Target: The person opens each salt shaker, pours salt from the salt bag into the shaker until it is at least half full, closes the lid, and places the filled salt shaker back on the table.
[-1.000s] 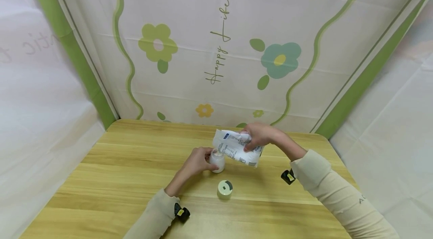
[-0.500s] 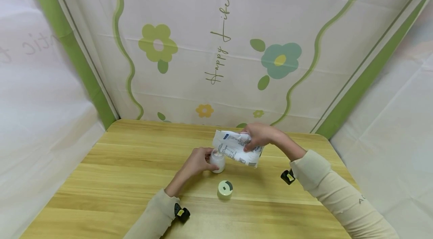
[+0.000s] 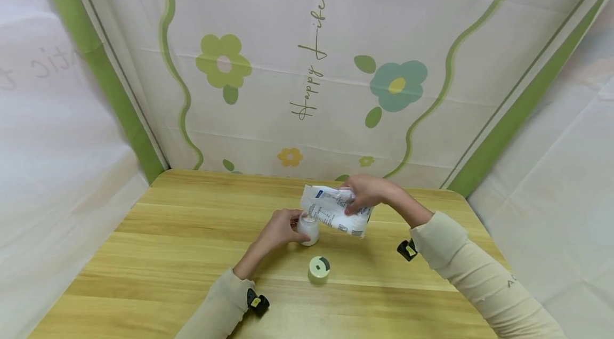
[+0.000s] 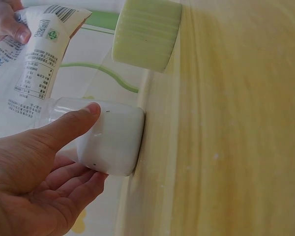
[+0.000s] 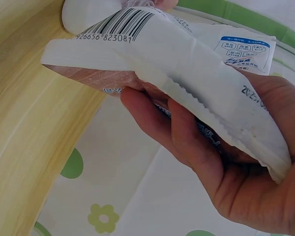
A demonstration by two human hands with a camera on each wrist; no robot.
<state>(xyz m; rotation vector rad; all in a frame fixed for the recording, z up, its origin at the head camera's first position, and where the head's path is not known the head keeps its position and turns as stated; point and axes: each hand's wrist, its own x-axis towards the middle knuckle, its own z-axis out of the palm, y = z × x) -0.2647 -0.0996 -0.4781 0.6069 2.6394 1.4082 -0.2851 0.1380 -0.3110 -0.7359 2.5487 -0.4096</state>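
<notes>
My left hand (image 3: 279, 229) grips a small white jar (image 3: 308, 231) standing on the wooden table, thumb on the near side and fingers curled behind. Over the jar's open mouth, my right hand (image 3: 368, 193) holds a white printed salt bag (image 3: 333, 214), tilted so its open end meets the rim. White contents show inside the jar's clear upper part. In the right wrist view, fingers and thumb clasp the bag (image 5: 137, 49), and a barcode shows along its edge. A pale green lid (image 3: 318, 271) sits on the table just in front of the jar.
The wooden table (image 3: 182, 237) stretches out on both sides of the hands. A white curtain (image 3: 268, 14) printed with flowers rises behind its far edge, with more curtain at left and right. Black wrist cameras (image 3: 258, 303) sit at both cuffs.
The salt bag and my right hand have shifted very slightly left. My left hand, the jar and the lid stay in place.
</notes>
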